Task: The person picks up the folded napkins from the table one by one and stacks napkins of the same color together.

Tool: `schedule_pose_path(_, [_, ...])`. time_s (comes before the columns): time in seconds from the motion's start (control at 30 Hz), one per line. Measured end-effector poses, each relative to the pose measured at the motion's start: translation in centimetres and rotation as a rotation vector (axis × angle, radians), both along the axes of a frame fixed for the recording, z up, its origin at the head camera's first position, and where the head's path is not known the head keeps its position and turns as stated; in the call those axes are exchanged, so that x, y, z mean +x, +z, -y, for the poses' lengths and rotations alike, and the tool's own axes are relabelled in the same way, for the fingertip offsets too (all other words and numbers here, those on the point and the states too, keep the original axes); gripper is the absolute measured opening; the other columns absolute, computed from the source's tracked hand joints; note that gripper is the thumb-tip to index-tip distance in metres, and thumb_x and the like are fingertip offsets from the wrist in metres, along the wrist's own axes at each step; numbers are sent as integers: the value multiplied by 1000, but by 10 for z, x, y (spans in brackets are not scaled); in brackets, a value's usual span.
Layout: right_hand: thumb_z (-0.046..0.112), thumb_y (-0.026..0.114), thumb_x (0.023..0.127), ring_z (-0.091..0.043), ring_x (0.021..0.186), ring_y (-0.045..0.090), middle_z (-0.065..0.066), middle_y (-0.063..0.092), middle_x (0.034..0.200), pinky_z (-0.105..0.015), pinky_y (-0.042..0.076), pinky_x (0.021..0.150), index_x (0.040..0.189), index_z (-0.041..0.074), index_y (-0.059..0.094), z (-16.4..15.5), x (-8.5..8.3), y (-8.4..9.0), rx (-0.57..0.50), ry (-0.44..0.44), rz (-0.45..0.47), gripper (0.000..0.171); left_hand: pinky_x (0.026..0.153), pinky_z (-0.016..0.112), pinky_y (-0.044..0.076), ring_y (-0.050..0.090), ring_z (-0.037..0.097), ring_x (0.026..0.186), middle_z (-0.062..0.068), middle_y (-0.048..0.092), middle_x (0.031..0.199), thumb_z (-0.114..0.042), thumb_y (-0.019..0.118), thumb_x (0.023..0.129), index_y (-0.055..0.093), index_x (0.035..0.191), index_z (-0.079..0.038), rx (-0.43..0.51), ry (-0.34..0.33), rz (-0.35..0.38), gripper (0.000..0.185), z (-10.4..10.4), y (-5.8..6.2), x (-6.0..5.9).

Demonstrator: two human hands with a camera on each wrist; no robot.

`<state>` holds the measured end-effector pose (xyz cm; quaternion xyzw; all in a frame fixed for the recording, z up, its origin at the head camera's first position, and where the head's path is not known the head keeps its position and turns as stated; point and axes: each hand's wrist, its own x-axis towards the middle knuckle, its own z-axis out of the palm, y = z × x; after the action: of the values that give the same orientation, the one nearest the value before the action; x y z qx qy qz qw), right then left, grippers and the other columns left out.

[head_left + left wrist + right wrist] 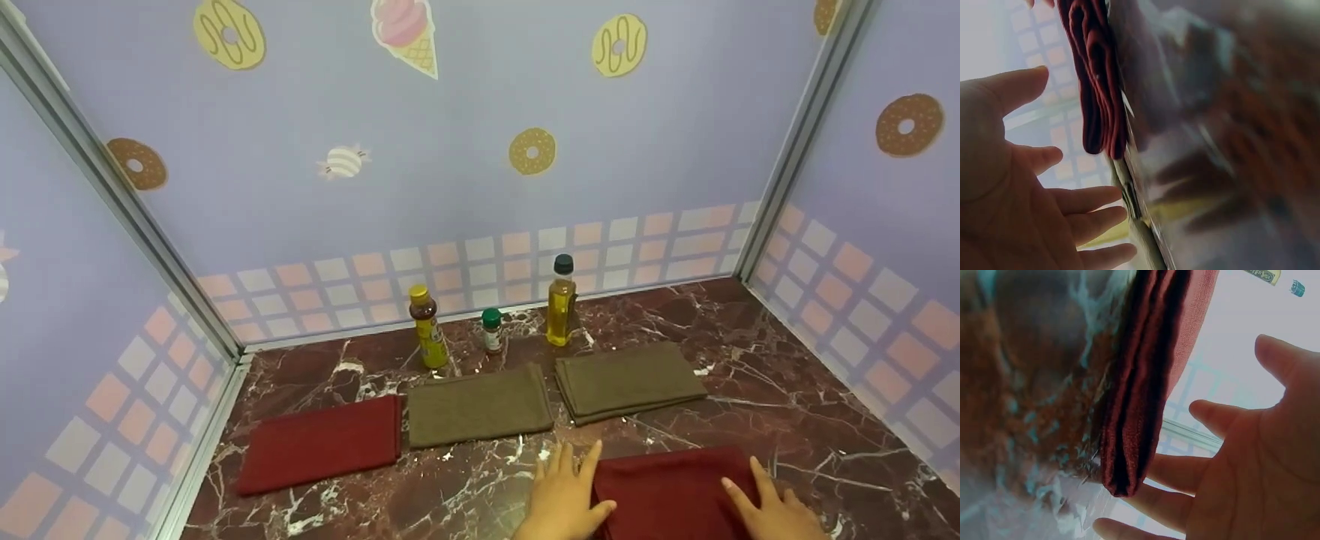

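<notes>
My left hand (564, 496) lies flat with fingers spread at the left edge of the folded red towel (671, 491), and my right hand (776, 511) rests open on its right end, holding nothing. The towel sits on the marble counter (787, 405) nearest me; the blurred wrist views seem to show its stacked folds. Beyond lie two olive towels (480, 406).
</notes>
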<state>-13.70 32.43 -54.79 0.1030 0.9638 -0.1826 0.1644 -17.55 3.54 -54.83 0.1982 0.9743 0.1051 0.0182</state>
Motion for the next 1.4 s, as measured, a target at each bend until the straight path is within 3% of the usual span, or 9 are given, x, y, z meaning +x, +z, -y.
schedule_pose_path(0.03, [77, 13, 79, -66, 104, 30, -47, 27, 122, -69, 28, 81, 140, -3, 5, 1, 0, 0, -9, -47, 8, 101, 99, 51, 30, 32, 31, 128, 13, 37, 138, -62, 51, 77, 20, 143, -33, -19, -3, 7, 78, -2, 0, 0])
schedule_pose_path(0.17, [77, 14, 78, -62, 106, 31, -43, 32, 122, -68, 27, 84, 140, -3, 9, 1, 0, -2, 10, -64, -9, 102, 95, 48, 35, 40, 27, 122, 9, 45, 131, -62, 57, 73, 24, 141, -37, -101, -13, 19, 80, -8, 0, 0])
schedule_pose_path(0.33, [76, 21, 79, -58, 105, 36, -42, 38, 119, -65, 28, 83, 139, -3, 15, 0, -1, -1, 17, -101, -55, 99, 89, 43, 39, 45, 21, 111, 4, 49, 116, -63, 63, 67, 29, 138, -37, -149, -19, -27, 83, -13, -1, -3])
schedule_pose_path(0.57, [77, 38, 73, -58, 93, 41, -44, 39, 110, -64, 32, 78, 137, -1, 21, -3, 0, -1, -4, -119, -58, 103, 76, 34, 40, 45, 18, 95, 3, 43, 102, -55, 73, 61, 39, 134, -33, -52, -34, -74, 84, -14, -2, -4])
schedule_pose_path(0.73, [59, 55, 78, -56, 83, 44, -43, 39, 106, -64, 35, 74, 137, 1, 25, -7, 0, -1, -22, -124, -36, 88, 72, 32, 44, 48, 17, 92, 4, 39, 108, -41, 79, 61, 37, 135, -35, 68, -56, -32, 85, -16, -2, -2])
schedule_pose_path(0.93, [45, 59, 81, -51, 84, 45, -41, 42, 108, -60, 34, 75, 136, 4, 33, -8, -2, -2, 2, -86, -59, 73, 64, 29, 45, 51, 16, 82, 6, 36, 112, -25, 82, 60, 31, 137, -38, 169, -83, 15, 93, -18, -1, -1])
schedule_pose_path(1.17, [37, 61, 82, -49, 85, 45, -36, 46, 108, -53, 33, 73, 126, 5, 49, -5, -1, -2, -8, -100, -117, 56, 66, 35, 47, 56, 21, 83, 8, 49, 104, -30, 80, 62, 34, 136, -35, 144, -64, -5, 88, -17, -2, -1])
schedule_pose_path(1.4, [57, 59, 76, -51, 89, 39, -31, 47, 106, -57, 35, 69, 107, 8, 59, 0, 2, 3, -53, -204, -137, 58, 69, 35, 47, 57, 21, 84, 7, 56, 101, -30, 78, 65, 39, 129, -44, 81, -95, -83, 77, -17, -3, 0])
